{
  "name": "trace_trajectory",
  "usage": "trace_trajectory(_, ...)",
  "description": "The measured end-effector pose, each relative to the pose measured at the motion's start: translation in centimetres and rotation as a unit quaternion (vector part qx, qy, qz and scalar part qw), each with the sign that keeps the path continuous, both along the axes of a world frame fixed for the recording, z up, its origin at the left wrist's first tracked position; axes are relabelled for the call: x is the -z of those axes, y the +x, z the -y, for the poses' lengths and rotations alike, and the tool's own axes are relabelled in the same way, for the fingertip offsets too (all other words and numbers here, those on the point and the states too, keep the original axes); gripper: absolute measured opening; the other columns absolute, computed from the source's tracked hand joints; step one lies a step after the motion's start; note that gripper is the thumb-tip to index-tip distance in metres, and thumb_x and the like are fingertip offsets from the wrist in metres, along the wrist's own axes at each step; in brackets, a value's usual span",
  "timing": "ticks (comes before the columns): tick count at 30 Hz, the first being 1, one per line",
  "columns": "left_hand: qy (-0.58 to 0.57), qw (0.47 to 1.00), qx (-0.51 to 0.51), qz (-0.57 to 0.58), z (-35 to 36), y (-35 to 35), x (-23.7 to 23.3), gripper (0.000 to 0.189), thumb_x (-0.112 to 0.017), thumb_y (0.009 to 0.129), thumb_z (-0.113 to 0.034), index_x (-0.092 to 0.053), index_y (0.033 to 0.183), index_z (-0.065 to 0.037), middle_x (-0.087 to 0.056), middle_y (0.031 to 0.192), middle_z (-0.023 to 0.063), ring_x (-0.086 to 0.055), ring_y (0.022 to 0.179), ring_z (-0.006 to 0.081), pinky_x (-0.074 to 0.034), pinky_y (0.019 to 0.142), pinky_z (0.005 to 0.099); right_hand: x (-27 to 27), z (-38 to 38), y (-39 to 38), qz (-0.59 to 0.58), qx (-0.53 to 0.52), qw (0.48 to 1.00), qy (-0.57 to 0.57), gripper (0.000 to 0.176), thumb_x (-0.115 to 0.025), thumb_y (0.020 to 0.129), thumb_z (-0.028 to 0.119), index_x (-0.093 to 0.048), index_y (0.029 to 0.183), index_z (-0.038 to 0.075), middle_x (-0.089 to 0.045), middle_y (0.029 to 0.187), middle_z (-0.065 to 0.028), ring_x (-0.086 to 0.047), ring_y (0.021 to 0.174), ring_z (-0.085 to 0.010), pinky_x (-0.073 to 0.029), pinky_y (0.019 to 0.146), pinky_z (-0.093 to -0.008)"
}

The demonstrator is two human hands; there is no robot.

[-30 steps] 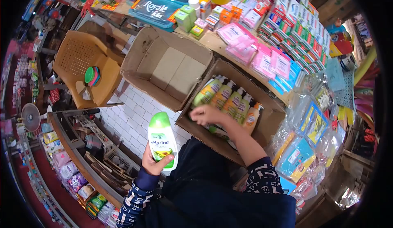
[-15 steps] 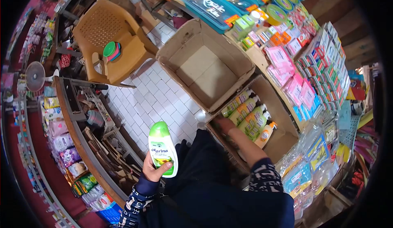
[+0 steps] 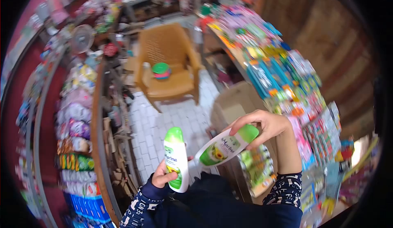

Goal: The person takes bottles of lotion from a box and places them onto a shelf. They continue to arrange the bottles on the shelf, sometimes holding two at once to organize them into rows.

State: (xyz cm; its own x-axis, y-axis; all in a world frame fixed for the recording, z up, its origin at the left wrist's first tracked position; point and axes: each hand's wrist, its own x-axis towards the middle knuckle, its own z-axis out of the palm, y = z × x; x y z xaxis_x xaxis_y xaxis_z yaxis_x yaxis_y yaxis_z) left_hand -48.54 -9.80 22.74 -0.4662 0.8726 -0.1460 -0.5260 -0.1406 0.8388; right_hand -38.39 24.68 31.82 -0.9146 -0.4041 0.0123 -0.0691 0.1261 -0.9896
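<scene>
My left hand is closed around a white lotion bottle with a green cap and a Marina label, held upright. A second Marina bottle, tilted with its green cap to the upper right, is gripped near the cap by my right hand. The two bottles are close together in front of my body, their lower parts nearly meeting. Below my right forearm, several green pump bottles stand in a cardboard box, partly hidden by the arm and blurred.
Another cardboard box stands beyond my right hand. Ahead is a brown plastic chair with coloured bowls on its seat. Packaged goods crowd the right-hand table, including teal boxes. Shelved packs line the left, behind a wooden edge.
My right hand has come up out of the box with a second Marina bottle and moved beside the first. The view has turned, so the chair appears further right.
</scene>
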Motion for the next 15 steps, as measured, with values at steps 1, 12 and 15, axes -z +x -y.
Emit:
trace_trajectory(1, -0.009, 1.0, -0.017, -0.014, 2.1, -0.5, -0.7, 0.095, -0.074, 0.071, -0.032, -0.024, 0.145, -0.001, -0.024, 0.151, 0.0165, -0.04, 0.13, 0.0298, -0.034, 0.104, 0.0385, -1.1, 2.3, -3.2, -0.026, -0.059, 0.998, 0.004, 0.054, -0.076, 0.069, -0.002, -0.058, 0.12, 0.002, -0.058, 0.124, -0.0097, -0.052, 0.116, -0.0188, -0.041, 0.1, -0.0316)
trace_trajectory(12, 0.127, 0.874, -0.443, -0.151, 31.3, -0.8, -1.4, 0.072, -0.076, 0.076, -0.013, -0.034, 0.134, -0.002, -0.057, 0.119, 0.0099, -0.057, 0.109, 0.0215, -0.043, 0.096, 0.0366, -8.9, 41.1, -22.8, -0.109, -0.305, 0.946, 0.0, 0.058, -0.067, 0.086, 0.01, -0.041, 0.138, 0.009, -0.058, 0.117, -0.0057, -0.059, 0.093, -0.0114, -0.054, 0.075, -0.0266)
trace_trajectory(15, 0.099, 0.791, -0.551, -0.248, 37.9, 0.3, -3.0, 0.066, -0.074, 0.077, -0.007, -0.036, 0.13, -0.001, -0.06, 0.114, 0.0092, -0.059, 0.105, 0.0192, -0.045, 0.093, 0.0353, -10.4, 51.5, -25.2, -0.081, -0.345, 0.935, -0.024, 0.045, -0.062, 0.09, 0.013, -0.048, 0.133, 0.008, -0.061, 0.111, -0.0065, -0.06, 0.085, -0.0104, -0.055, 0.071, -0.0271)
